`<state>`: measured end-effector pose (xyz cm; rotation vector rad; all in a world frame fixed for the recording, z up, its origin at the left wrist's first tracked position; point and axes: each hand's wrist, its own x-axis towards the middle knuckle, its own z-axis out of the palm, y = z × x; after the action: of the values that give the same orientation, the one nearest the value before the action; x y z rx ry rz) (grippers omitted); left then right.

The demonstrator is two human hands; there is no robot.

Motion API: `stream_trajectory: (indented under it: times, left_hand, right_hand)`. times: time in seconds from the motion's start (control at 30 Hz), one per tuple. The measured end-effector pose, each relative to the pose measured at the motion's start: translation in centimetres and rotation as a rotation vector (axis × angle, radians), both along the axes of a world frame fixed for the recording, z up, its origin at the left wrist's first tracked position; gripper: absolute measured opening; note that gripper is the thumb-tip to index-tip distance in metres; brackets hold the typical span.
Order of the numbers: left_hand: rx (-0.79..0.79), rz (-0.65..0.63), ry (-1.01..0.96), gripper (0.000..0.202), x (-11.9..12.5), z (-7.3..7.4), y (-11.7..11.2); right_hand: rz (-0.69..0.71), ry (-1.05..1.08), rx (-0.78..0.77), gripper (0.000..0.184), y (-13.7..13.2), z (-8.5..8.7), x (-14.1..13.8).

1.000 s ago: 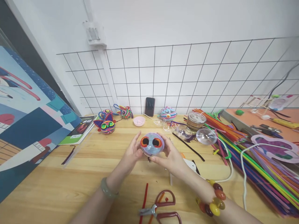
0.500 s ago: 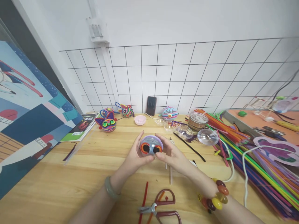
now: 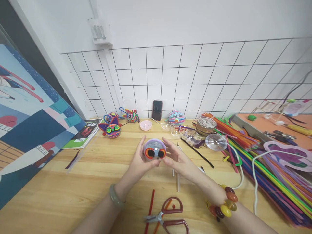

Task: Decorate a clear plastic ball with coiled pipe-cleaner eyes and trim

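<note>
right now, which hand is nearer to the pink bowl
Left. The left hand is just in front of the pink bowl; the right hand, across the big-eyed toy, is farther off, in front and to the right.

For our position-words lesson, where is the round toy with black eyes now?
In the head view, the round toy is just below centre, between the left hand and right hand, beyond the scissors.

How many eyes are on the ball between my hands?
2: left eye nearer the left hand; right eye nearer the right hand. Any on the far side of the ball would be hidden.
</note>
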<state>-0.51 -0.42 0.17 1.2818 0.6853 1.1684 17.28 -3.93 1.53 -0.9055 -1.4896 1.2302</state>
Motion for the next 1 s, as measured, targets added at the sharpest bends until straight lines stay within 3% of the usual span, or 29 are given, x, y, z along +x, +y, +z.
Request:
stream_trajectory:
  times: [0.13, 0.23, 0.5, 0.73, 0.87, 1.0]
  left_hand:
    - [0.073, 0.310, 0.108, 0.110, -1.0, -1.1, 2.1]
    - [0.099, 0.379, 0.087, 0.116, -1.5, -1.3, 3.2]
    - [0.094, 0.144, 0.009, 0.123, -0.3, -1.0, 1.5]
    - [0.110, 0.057, 0.048, 0.124, 0.5, -0.7, 0.0]
    - [0.107, 0.008, 0.092, 0.120, 0.5, -0.6, -0.5]
    - [0.081, -0.086, 0.017, 0.119, 0.1, -0.4, -0.5]
  right_hand:
    - [-0.160, 0.058, -0.002, 0.060, 0.3, 0.8, 0.4]
    - [-0.271, 0.099, -0.007, 0.049, 0.5, 1.3, 0.5]
    - [-0.193, 0.026, -0.036, 0.061, 0.2, 0.4, -0.4]
    - [-0.074, 0.025, -0.089, 0.073, -0.6, 0.7, -1.5]
    - [-0.117, 0.053, -0.121, 0.072, -0.6, 0.8, -1.7]
    - [-0.100, 0.126, -0.138, 0.063, -0.4, 0.8, -1.4]
